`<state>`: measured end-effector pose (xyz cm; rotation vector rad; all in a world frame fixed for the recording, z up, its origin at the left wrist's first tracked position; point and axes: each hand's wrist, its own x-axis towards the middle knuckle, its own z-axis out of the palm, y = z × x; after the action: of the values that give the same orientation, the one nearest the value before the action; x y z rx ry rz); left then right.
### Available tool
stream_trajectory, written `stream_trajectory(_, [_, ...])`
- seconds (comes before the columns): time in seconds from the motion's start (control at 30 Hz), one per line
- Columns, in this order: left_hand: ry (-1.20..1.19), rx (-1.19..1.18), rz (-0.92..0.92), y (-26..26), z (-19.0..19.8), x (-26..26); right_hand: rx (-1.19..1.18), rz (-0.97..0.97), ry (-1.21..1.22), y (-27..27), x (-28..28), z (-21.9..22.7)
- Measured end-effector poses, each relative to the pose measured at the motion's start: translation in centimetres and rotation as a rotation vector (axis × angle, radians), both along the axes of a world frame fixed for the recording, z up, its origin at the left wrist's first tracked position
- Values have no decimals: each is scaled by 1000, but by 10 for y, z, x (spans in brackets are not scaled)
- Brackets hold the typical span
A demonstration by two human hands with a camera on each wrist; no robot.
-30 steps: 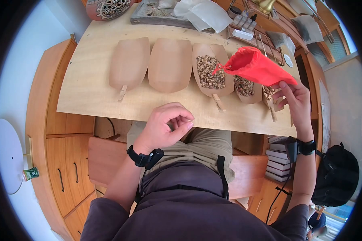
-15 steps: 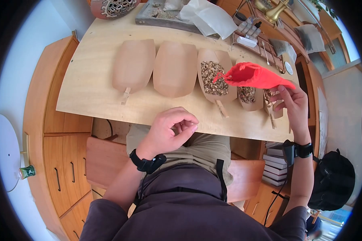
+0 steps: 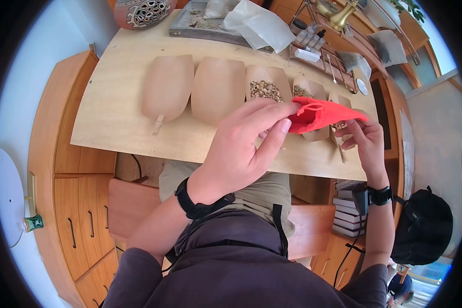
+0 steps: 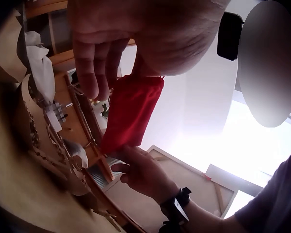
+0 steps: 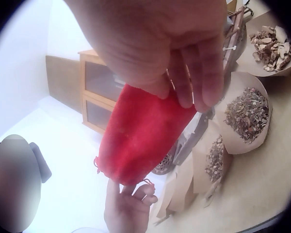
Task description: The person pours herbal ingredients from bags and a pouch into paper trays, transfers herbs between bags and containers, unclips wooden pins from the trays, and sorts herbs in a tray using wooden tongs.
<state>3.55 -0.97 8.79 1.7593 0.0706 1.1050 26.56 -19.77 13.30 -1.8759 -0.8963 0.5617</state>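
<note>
My right hand (image 3: 368, 145) pinches the closed end of the red drawstring pouch (image 3: 327, 115); my left hand (image 3: 241, 141) grips its mouth. The pouch is held between them above the worktop (image 3: 113, 110), near paper trays (image 3: 282, 78) bearing chopped, dried pieces (image 3: 265, 90).

Home study or small workroom, can't tell which. Wooden desk (image 3: 113, 123), drawer cabinet (image 3: 80, 197) beside it, stacked books (image 3: 349, 214) below, black backpack (image 3: 423, 226) at right, glass-door cabinet (image 5: 96, 80) in the room. Clutter on the desktop: paper trays (image 3: 218, 87), some with dried plant bits (image 5: 247, 116), grey tray (image 3: 205, 36), small bottles (image 3: 309, 39), brass-coloured vase (image 3: 341, 18).
</note>
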Motion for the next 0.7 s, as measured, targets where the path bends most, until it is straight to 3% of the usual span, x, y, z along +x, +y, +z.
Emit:
stream_trajectory(0.1, [34, -11, -32, -1, -3, 8, -3, 25, -13, -2, 0, -3])
stream_trajectory(0.17, [265, -399, -244, -2, 1, 12, -7, -2, -4, -1, -3, -3])
stream_trajectory(0.27, [323, -549, -371, 15, 2, 29, -12, -14, -12, -2, -1, 1])
stream_trajectory(0.37, [401, -585, -401, 32, 7, 47, 12, 2, -68, -4, 2, 4])
stream_trajectory(0.53, [373, -453, -301, 49, -7, 75, -7, -25, -137, -8, 1, 10])
stream_trajectory(0.7, [547, -322, -252, 59, -14, 84, -42, -56, -195, -10, -4, 12])
